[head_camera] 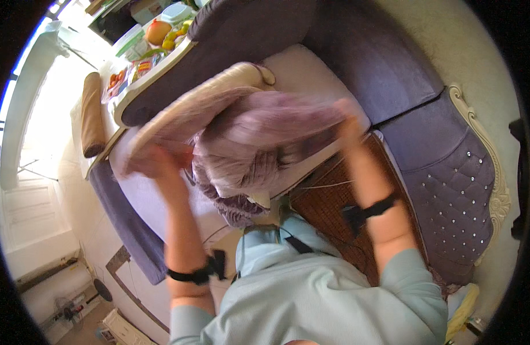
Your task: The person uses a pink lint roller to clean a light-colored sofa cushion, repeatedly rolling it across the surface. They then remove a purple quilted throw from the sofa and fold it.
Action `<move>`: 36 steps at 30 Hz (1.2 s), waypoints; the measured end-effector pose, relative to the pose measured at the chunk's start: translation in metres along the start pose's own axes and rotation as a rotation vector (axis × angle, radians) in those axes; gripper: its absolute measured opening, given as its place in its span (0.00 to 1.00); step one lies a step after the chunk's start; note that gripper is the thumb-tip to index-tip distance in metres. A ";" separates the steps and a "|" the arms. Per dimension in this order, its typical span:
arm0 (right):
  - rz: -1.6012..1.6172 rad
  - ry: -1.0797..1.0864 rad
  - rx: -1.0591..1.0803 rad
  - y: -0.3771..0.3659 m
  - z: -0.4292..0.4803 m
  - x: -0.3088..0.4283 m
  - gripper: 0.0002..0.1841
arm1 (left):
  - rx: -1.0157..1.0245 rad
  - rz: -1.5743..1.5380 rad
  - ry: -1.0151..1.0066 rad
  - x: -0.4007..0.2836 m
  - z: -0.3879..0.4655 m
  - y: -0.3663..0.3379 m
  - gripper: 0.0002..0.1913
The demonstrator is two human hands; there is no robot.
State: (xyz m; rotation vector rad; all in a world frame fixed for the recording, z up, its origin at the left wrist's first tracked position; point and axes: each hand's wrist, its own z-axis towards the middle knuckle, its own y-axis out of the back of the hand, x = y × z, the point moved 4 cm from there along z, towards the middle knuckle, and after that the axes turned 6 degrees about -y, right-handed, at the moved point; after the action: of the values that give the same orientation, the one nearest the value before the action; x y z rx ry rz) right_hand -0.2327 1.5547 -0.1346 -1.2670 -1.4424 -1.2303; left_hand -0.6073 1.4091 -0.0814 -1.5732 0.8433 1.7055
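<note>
A mauve and cream bundle of soft fabric [247,138], blurred by motion, hangs above the purple sofa seat [308,73]. My left hand [161,161] is closed on its left edge, and my right hand [349,116] grips its far right end. Ruffled darker purple cloth [239,211] droops from the lower part, close to my legs. Most fingers are blurred or covered by the fabric. A black strap goes round each forearm.
A brown woven mat [325,202] lies at the right, beside a tufted sofa part [454,194] with a carved cream frame. Behind the sofa back, a ledge [161,64] bears fruit, packets and plastic containers. A rolled brown cloth [92,116] rests at the left.
</note>
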 end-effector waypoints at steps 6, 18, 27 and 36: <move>-0.019 0.354 -0.220 0.174 0.039 0.202 0.13 | -0.676 0.177 -0.438 -0.112 0.125 0.195 0.23; 0.027 0.366 -0.199 0.254 0.012 0.285 0.09 | -0.816 0.494 -0.578 -0.289 0.092 0.436 0.22; 0.128 0.193 0.139 0.195 0.034 0.295 0.08 | -1.161 0.258 -0.284 -0.194 -0.120 0.535 0.22; -0.568 0.227 0.487 -0.004 0.158 0.220 0.07 | -1.102 0.270 -0.078 -0.100 -0.021 0.607 0.24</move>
State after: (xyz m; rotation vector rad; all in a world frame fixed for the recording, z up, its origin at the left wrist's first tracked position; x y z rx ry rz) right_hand -0.2657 1.7484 0.0520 -0.3844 -1.8471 -1.2165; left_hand -1.0866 1.0392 0.0313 -2.0722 -0.0123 2.6400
